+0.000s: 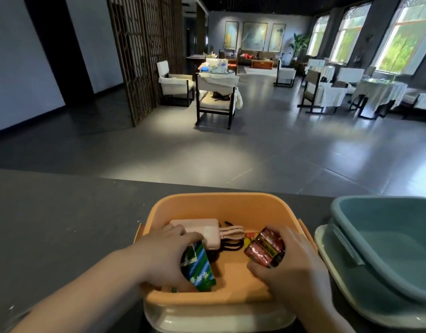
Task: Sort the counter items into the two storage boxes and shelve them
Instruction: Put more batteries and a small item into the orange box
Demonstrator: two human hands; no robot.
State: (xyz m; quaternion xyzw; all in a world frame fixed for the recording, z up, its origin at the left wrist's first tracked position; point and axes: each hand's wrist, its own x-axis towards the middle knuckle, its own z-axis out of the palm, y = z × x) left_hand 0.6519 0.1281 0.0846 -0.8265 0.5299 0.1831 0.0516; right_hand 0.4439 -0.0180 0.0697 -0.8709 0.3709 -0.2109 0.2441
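1. A dark grey desk (63, 212) runs across the foreground, with a tiled hall of chairs and cloth-covered tables beyond it.
2. A teal storage box (385, 248) sits at the desk's right edge, tilted on a pale lid (327, 251); no contents are visible in the part shown.
3. An orange storage box (214, 205) stands in the middle of the desk, just left of the teal one; a pale lid (216, 319) lies under it at the near side.
4. The left hand (164, 255) reaches into the orange box; its fingers and thumb are closed around a green and blue carton (198, 267), which leans against the box's near left wall.
5. The right hand (291, 265) is also inside the orange box, gripping a red and black shrink-wrapped pack (266, 247) above the box floor.
6. A pale pink power bank (204, 230) lies at the back of the orange box; the left fingertips are just beside it.
7. A pink cable (233, 231) and a black cable (231, 247) are bundled to the right of the power bank, between the two hands.
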